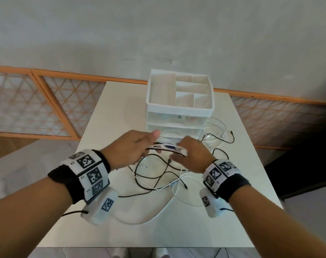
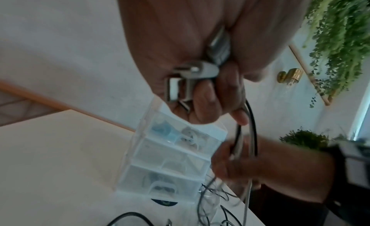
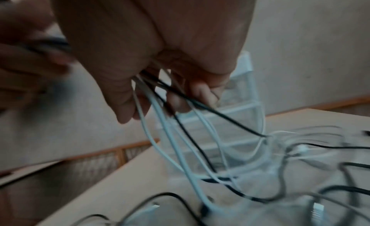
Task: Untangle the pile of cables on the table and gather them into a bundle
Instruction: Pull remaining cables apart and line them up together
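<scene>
Black and white cables (image 1: 158, 175) lie tangled on the white table (image 1: 106, 229) under and in front of my hands. My left hand (image 1: 132, 146) grips a clump of metal plugs (image 2: 190, 80) and the strands running from them. My right hand (image 1: 192, 155) is curled round several black and white strands (image 3: 176, 126) that hang down to the pile. A short stretch of cables (image 1: 167, 147) spans between the two hands, which are held close together above the table. In the left wrist view, the right hand (image 2: 250, 166) closes on the same strands lower down.
A white drawer organiser (image 1: 178, 107) with an open compartment top stands just behind my hands at the table's far middle. More loops of cable (image 1: 219, 135) trail to its right. One white loop (image 1: 158, 211) reaches toward the table's front edge.
</scene>
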`<state>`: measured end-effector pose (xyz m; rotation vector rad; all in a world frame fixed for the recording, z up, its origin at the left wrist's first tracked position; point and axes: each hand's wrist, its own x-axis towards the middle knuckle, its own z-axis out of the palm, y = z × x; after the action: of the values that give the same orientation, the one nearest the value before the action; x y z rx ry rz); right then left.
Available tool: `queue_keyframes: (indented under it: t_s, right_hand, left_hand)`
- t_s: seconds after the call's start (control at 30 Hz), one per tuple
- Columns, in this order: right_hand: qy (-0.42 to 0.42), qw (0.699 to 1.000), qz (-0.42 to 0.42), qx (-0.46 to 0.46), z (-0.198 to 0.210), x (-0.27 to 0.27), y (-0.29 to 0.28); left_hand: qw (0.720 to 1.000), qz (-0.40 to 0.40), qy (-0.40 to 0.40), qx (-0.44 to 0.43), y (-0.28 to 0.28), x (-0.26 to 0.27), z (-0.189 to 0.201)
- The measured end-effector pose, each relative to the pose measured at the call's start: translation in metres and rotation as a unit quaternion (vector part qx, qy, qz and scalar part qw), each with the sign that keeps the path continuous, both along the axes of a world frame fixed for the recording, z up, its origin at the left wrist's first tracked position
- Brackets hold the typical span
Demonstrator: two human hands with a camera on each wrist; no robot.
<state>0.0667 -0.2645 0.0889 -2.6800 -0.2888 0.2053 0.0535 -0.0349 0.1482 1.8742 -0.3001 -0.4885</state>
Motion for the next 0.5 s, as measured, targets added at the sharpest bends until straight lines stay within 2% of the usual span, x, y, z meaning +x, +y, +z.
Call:
queue_keyframes:
  t_s: [0.07, 0.1, 0.17, 0.2, 0.27, 0.3, 0.33, 0.4, 0.43, 0.5]
  right_hand:
    - [0.039, 0.995, -0.067, -0.07, -0.01, 0.006, -0.035]
    - [0.015, 0.991, -0.108, -0.081, -0.014, 0.01, -0.052]
    - [-0.111, 0.976, -0.184, -0.046, -0.019, 0.017, -0.077]
    - [-0.171, 0.965, -0.199, -0.029, -0.021, 0.019, -0.084]
    - [-0.212, 0.958, -0.194, -0.003, -0.021, 0.018, -0.082]
    - [-0.173, 0.968, -0.179, -0.015, -0.024, 0.017, -0.078]
    - [-0.099, 0.98, -0.159, -0.07, -0.025, 0.012, -0.071]
    - [0.048, 0.965, -0.107, -0.234, -0.024, -0.001, -0.054]
    - [0.079, 0.956, -0.08, -0.27, -0.021, -0.008, -0.043]
    - [0.052, 0.966, -0.012, -0.254, -0.01, -0.023, -0.012]
  left_hand:
    - [1.0, 0.004, 0.004, 0.027, 0.014, 0.001, 0.0]
    - [0.996, -0.02, -0.018, 0.087, 0.023, 0.0, -0.002]
    - [0.97, -0.09, -0.056, 0.219, 0.036, -0.003, -0.011]
    - [0.956, -0.115, -0.05, 0.264, 0.039, -0.005, -0.018]
    - [0.927, -0.149, -0.046, 0.34, 0.039, -0.008, -0.035]
    - [0.911, -0.151, -0.058, 0.378, 0.035, -0.01, -0.041]
    - [0.903, -0.141, -0.074, 0.399, 0.031, -0.011, -0.046]
    - [0.906, -0.129, -0.092, 0.392, 0.027, -0.012, -0.05]
    - [0.912, -0.135, -0.097, 0.375, 0.027, -0.012, -0.049]
    - [0.923, -0.143, -0.098, 0.344, 0.025, -0.011, -0.047]
